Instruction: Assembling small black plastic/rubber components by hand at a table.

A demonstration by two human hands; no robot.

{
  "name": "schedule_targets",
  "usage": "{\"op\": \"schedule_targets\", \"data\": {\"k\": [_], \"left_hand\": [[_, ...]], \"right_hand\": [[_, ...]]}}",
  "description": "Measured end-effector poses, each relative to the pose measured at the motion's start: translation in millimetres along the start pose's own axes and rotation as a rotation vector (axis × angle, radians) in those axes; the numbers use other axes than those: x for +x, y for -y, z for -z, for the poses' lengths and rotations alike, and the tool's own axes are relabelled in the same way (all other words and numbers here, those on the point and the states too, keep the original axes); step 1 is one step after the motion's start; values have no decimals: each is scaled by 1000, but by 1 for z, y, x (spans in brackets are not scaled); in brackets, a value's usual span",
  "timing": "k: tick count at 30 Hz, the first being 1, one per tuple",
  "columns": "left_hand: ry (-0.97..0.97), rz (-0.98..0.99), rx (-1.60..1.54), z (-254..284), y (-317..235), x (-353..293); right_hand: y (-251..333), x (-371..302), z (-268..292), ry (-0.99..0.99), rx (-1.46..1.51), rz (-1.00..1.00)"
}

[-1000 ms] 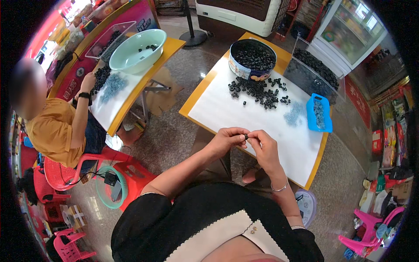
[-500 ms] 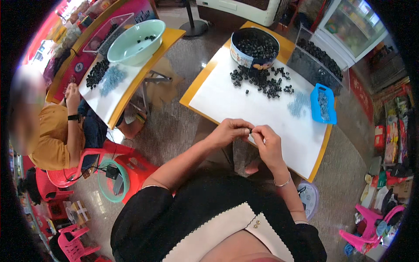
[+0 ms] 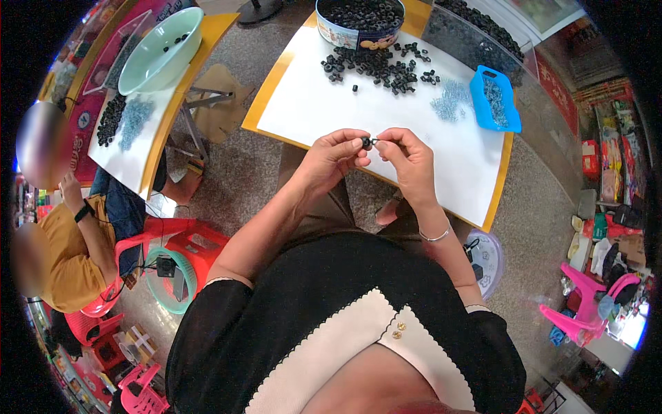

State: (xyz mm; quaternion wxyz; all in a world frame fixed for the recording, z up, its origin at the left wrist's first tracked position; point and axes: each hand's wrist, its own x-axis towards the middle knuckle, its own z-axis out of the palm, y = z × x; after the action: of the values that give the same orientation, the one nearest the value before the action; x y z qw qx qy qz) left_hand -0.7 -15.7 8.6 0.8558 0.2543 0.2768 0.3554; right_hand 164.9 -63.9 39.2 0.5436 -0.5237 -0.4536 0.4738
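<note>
Above the near edge of the white-topped table [image 3: 296, 103], my two hands meet at the fingertips. My left hand [image 3: 334, 159] pinches a small black ring-like part [image 3: 366, 143] between thumb and fingers. Close against it, my right hand [image 3: 408, 164] pinches a thin, small piece [image 3: 374, 141], too small to name. Farther back on the table lies a heap of similar black parts [image 3: 376, 69], with one lying apart on its near side. To its right are scattered small silvery-blue pieces [image 3: 452, 101], and a blue plastic tray [image 3: 477, 103] holds more of them.
A round tin [image 3: 338, 34] full of black parts stands behind the heap, beside a clear bin [image 3: 469, 45] of them. On the left, another person [image 3: 76, 255] sits at a second table with a pale green basin [image 3: 134, 69]. A pink stool [image 3: 586, 303] stands at right.
My view has tipped, so the tables sit higher in the picture. My fingertips have parted slightly, and the black part shows more plainly between them. The seated person's raised hand has come down.
</note>
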Motion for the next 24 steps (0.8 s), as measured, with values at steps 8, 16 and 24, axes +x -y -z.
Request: {"op": "schedule_targets", "data": {"k": [8, 16, 24], "left_hand": [[-2, -31, 78, -3, 0, -6], [25, -113, 133, -10, -3, -7], [-9, -121, 137, -9, -5, -8]], "right_hand": [[7, -9, -9, -2, -357, 211], [13, -11, -16, -66, -424, 416], [11, -7, -18, -67, -437, 494]]}}
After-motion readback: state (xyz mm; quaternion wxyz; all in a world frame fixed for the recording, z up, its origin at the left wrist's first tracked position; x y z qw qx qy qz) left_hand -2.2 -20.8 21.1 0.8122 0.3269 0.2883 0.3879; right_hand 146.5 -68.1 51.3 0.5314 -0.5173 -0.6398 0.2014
